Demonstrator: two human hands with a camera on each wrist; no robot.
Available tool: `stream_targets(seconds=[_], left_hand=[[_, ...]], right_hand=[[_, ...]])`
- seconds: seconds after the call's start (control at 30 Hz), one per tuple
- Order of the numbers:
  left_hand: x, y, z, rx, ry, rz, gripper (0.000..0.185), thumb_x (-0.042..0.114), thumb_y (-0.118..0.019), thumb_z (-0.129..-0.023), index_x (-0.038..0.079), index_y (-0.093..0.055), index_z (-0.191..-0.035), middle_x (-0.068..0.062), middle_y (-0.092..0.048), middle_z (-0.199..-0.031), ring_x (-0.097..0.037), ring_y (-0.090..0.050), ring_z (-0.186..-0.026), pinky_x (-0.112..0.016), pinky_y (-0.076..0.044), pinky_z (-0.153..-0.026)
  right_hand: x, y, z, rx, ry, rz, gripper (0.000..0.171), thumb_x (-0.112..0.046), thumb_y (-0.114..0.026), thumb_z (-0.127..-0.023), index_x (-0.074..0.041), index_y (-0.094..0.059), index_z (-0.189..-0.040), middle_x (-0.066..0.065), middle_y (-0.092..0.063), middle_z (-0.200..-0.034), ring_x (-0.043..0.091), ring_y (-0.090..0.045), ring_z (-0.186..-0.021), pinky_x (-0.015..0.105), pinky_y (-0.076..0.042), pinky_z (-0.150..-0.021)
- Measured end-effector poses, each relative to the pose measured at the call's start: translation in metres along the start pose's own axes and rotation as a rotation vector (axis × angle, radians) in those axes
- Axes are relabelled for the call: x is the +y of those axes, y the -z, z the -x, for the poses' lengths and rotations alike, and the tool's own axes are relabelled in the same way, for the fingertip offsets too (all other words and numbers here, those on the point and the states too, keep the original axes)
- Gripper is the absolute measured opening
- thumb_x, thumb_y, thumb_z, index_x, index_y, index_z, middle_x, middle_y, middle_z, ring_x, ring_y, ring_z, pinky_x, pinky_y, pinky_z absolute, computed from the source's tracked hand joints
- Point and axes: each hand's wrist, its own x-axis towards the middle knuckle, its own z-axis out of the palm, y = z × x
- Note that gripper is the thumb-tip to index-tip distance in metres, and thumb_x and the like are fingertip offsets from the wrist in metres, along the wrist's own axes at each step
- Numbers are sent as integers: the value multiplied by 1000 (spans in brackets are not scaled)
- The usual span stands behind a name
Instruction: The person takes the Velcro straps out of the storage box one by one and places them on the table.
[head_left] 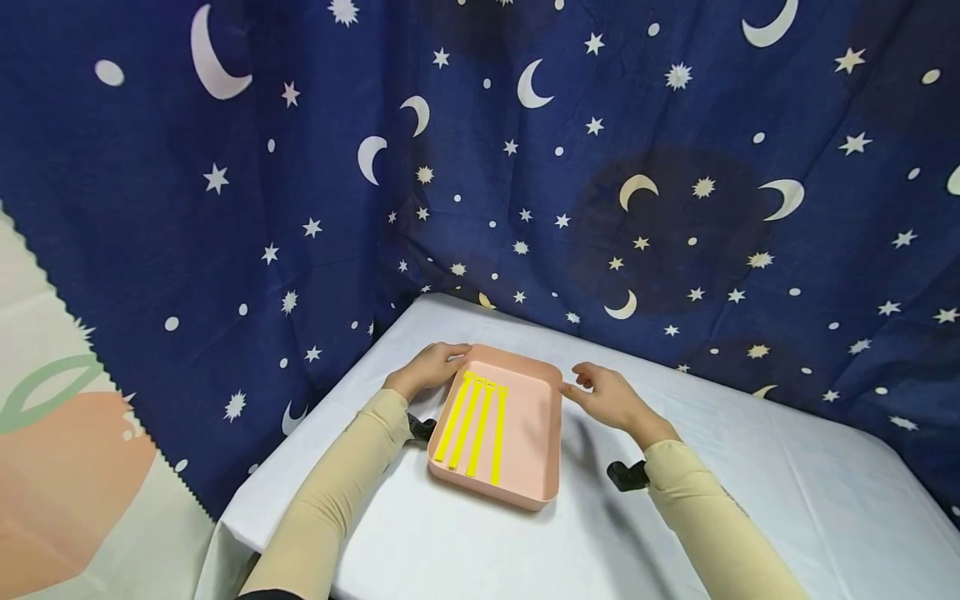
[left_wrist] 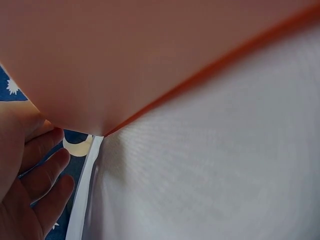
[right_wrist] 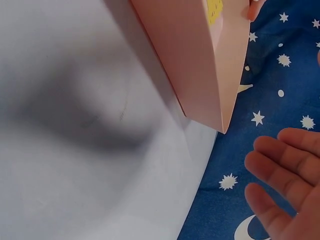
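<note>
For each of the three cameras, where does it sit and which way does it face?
Head: looks forward and down at the pink tray on the white table; both forearms show.
Left wrist: beside the tray's outer wall; left hand's fingers show.
Right wrist: faces the tray's corner; right hand's fingers show.
All three share the tray.

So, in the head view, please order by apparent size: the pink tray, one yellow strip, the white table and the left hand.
1. Table, by far the largest.
2. Tray.
3 and 4. Left hand and one yellow strip: unsure. The strip looks longer but much thinner, so I do not rank them.
</note>
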Motion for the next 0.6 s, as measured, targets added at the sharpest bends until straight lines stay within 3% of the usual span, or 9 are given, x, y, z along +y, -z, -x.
stream_targets(seconds=[0.27,0.6], left_hand=[[1,0,0,0,13,18,46,27,-52,-105,11,-50,-148,-5,-51,-152,-24,-45,-144,-40,-37,-121],[0,0,0,6,-6,6,45,26,-51,-105,10,-51,-147,-6,-52,-151,-23,-46,-143,-39,-38,-121]], right_hand=[[-4,-7,1,-4,5,-25,48,-34,-61,-95,5,-62,-122,18,-70,-106,31,-67,-99,49,-56,-87],[-13,-10,0,-38,-6,-24,50,-42,-61,-96,2,-66,-118,14,-72,-101,25,-67,-93,46,-57,-85]])
